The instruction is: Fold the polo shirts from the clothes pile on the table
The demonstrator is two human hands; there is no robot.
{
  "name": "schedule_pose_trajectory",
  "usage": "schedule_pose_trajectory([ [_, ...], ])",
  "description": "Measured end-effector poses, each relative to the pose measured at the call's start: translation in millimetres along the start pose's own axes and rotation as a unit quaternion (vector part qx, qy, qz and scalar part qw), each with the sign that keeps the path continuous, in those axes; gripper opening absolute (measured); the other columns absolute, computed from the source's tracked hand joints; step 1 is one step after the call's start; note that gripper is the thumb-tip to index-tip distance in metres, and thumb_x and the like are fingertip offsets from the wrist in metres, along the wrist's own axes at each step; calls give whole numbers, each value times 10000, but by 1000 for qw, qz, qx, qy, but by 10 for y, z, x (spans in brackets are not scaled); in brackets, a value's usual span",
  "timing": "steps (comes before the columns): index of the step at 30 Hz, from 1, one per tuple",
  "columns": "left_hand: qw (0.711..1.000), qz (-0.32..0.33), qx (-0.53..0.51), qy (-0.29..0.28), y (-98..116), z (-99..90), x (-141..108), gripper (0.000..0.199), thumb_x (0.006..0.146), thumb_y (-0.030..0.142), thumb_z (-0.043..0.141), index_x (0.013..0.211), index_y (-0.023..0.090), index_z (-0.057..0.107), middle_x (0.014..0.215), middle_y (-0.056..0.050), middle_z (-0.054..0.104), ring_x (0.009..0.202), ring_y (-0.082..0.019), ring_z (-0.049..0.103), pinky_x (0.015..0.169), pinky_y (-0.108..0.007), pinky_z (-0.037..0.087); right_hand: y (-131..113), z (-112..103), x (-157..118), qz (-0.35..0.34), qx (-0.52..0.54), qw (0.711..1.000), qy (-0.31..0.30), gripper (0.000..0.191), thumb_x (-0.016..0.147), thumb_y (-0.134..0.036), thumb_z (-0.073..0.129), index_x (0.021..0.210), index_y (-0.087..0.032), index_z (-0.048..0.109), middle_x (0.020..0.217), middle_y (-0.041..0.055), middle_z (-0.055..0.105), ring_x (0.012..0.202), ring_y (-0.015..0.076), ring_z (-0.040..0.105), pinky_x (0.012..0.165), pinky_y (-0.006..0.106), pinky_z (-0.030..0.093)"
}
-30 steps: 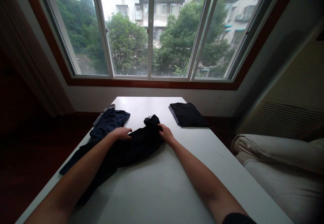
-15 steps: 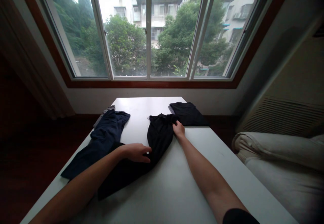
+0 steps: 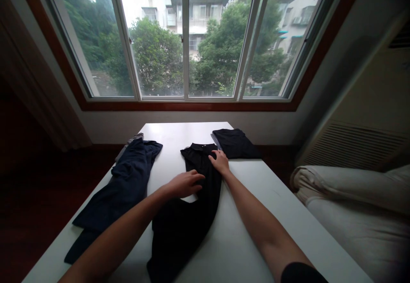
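A long black garment (image 3: 184, 227) lies on the white table (image 3: 243, 214), its waist end toward the window and its lower part curving to the near edge. My left hand (image 3: 187, 183) is over its left side at mid-length, fingers apart and holding nothing. Near the waist end, my right hand (image 3: 219, 161) rests on the right edge with its fingers spread. A crumpled navy garment (image 3: 128, 185) lies along the table's left side. At the far right sits a folded dark garment (image 3: 238, 143), just beyond my right hand.
Something grey (image 3: 130, 143) shows behind the navy garment. A wide window (image 3: 185, 39) stands beyond the table's far edge. To the right is a pale padded seat (image 3: 355, 206). A curtain (image 3: 48, 91) hangs at the left.
The black garment lies straighter, its lower part shifted right and nearer. My left hand has moved right and away. My right hand has opened from its grip on the waist end.
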State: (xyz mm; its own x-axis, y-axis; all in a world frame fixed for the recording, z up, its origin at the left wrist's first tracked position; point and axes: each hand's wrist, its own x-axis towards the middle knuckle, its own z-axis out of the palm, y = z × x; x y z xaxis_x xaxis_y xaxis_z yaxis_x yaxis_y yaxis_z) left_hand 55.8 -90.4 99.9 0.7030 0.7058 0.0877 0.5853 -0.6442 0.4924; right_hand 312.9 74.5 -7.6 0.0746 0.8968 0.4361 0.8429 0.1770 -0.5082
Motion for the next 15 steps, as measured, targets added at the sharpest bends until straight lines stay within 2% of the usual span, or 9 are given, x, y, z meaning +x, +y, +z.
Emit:
schedule_pose_trajectory([
  [2,998,-13,19,51,-295,116,82,439,964,351,620,1394,263,629,1338,-115,618,1189,-266,617,1072,-393,470,-120,-63,-39,-35,-34,999,19,321,943,-400,624,1200,-227,704,1279,127,616,1186,283,586,1043,390,454],
  [4,996,-25,14,89,-588,250,155,526,981,394,603,1483,251,544,1460,-129,552,1344,-279,523,1161,-418,404,-225,-119,-73,-51,-61,997,23,246,963,-387,601,1098,-222,724,1195,130,635,1117,278,600,993,379,461],
  [7,994,-60,22,90,-914,426,233,625,1023,485,517,1578,213,422,1598,-156,428,1477,-288,393,1236,-455,300,-343,-163,-119,-40,-88,995,-40,241,983,-415,584,922,-221,714,999,110,679,964,246,637,888,340,465],
  [10,993,-83,66,47,-1074,523,279,653,1026,571,472,1584,236,424,1658,-147,350,1536,-321,300,1263,-532,198,-425,-175,-161,-30,-105,987,-117,281,961,-481,624,876,-227,706,921,88,709,898,230,658,841,326,452],
  [13,989,-100,106,22,-1137,553,305,740,984,649,503,1616,290,366,1702,-117,267,1573,-357,197,1256,-604,134,-497,-201,-193,-24,-125,979,-157,337,930,-560,647,939,-233,727,993,92,726,969,246,670,861,330,452],
  [15,986,-114,124,11,-1164,560,313,779,970,658,521,1633,297,327,1715,-103,232,1582,-362,162,1254,-611,127,-542,-230,-211,-21,-143,974,-177,386,924,-594,636,1018,-233,735,1059,98,719,1025,260,666,876,337,459],
])
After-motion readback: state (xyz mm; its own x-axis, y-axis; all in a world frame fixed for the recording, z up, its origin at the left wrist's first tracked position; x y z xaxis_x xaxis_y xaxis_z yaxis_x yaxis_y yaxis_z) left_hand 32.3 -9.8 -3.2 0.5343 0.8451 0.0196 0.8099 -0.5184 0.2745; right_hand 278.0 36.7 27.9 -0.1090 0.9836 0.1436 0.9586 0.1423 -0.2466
